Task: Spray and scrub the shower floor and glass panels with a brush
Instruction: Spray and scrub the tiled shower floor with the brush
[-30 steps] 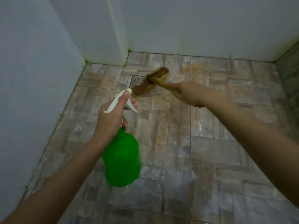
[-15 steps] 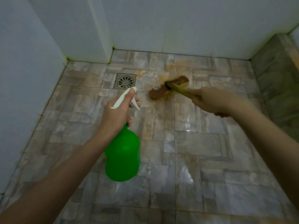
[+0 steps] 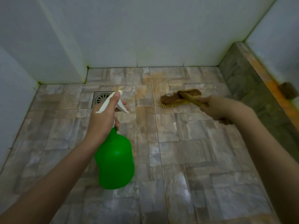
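1. Fingers of the right hand (image 3: 216,109) curl round the brush (image 3: 178,97) handle. Its bristles rest on the shower floor (image 3: 194,159), now well right of the drain (image 3: 101,98) it covered a second ago.
2. The left hand (image 3: 103,120) grips the green spray bottle (image 3: 114,160) by its neck, above the floor.
3. Scrubbing seems to be moving rightward over the orange-stained tiles.

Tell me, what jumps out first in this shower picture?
The bright green plastic spray bottle with a white trigger, gripped by the left hand at centre, stands out most. To the right, the right hand holds a brown wooden scrub brush against the stone-patterned tile floor.
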A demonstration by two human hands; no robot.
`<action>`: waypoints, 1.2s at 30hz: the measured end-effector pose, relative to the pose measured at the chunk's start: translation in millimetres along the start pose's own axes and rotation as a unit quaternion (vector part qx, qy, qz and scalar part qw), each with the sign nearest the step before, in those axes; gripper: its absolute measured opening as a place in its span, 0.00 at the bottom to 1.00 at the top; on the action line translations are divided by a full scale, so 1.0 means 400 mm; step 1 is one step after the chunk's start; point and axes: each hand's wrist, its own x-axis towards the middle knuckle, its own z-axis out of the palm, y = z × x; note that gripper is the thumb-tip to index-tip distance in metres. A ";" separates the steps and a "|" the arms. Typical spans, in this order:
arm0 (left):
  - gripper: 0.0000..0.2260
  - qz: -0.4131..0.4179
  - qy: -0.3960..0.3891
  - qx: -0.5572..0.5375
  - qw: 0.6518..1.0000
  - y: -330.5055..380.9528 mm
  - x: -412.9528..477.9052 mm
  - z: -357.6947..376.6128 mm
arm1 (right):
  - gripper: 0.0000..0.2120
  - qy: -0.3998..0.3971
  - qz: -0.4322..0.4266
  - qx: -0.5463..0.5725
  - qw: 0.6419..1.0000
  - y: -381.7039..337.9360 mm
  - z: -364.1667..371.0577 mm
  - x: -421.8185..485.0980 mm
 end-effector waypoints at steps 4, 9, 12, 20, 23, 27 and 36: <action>0.20 0.005 0.014 -0.018 1.000 0.004 0.025 0.004 | 0.34 0.137 -0.030 0.098 0.985 -0.076 0.055 0.126; 0.18 -0.004 0.008 0.000 1.000 -0.015 0.032 0.011 | 0.40 0.104 -0.051 0.117 0.986 -0.215 0.019 0.230; 0.18 -0.020 0.015 0.001 1.000 -0.040 0.045 0.004 | 0.41 0.059 -0.045 0.086 0.994 -0.264 0.021 0.198; 0.18 -0.021 0.033 -0.006 0.999 -0.044 0.068 -0.016 | 0.22 0.044 -0.024 0.037 0.998 -0.328 -0.028 0.204; 0.18 -0.019 0.043 -0.005 0.999 -0.041 0.074 -0.019 | 0.33 0.077 -0.061 0.050 0.994 -0.332 -0.016 0.222; 0.19 -0.020 0.041 0.007 0.999 -0.050 0.067 -0.029 | 0.23 0.030 -0.026 0.055 0.998 -0.358 -0.064 0.196; 0.22 -0.013 0.031 0.035 0.999 -0.084 0.039 -0.049 | 0.34 0.056 -0.085 0.044 0.994 -0.387 -0.022 0.186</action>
